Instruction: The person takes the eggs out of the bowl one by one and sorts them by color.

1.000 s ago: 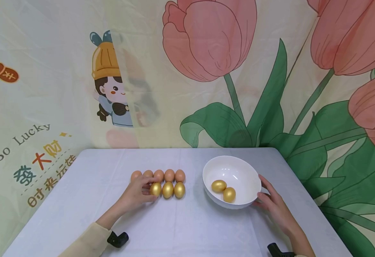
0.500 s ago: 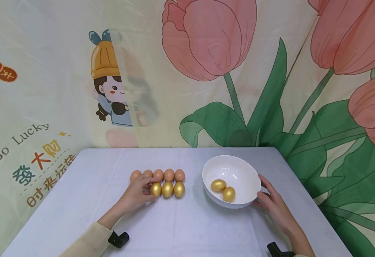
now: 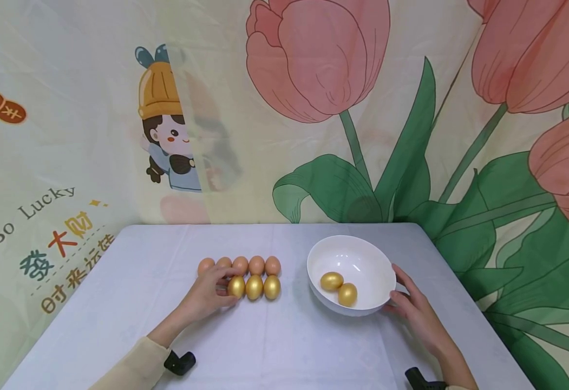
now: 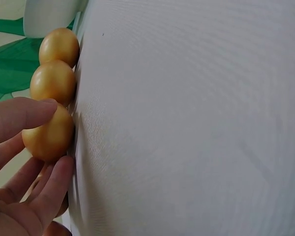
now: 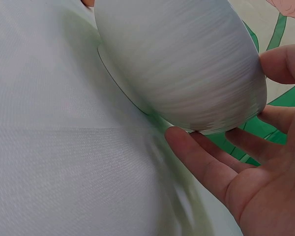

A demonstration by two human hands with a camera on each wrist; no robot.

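Note:
My left hand [image 3: 211, 287] has its thumb and fingers round the leftmost golden egg [image 3: 236, 287], which sits on the table. In the left wrist view the thumb lies over this golden egg [image 4: 49, 135] and fingertips touch its lower side. Two more golden eggs [image 3: 262, 287] stand in line to its right. Behind this row is a row of several brown eggs [image 3: 257, 265], partly hidden by the hand. My right hand [image 3: 416, 314] rests its spread fingertips against the outer right side of the white bowl [image 3: 372, 271]. Inside the bowl lie two golden eggs [image 3: 340, 289].
A white cloth covers the table [image 3: 284, 346]. Behind it hangs a backdrop [image 3: 235, 206] printed with tulips and a cartoon figure. Between the egg rows and the bowl runs a strip of tablecloth. Black camera mounts [image 3: 180, 363] sit at both wrists.

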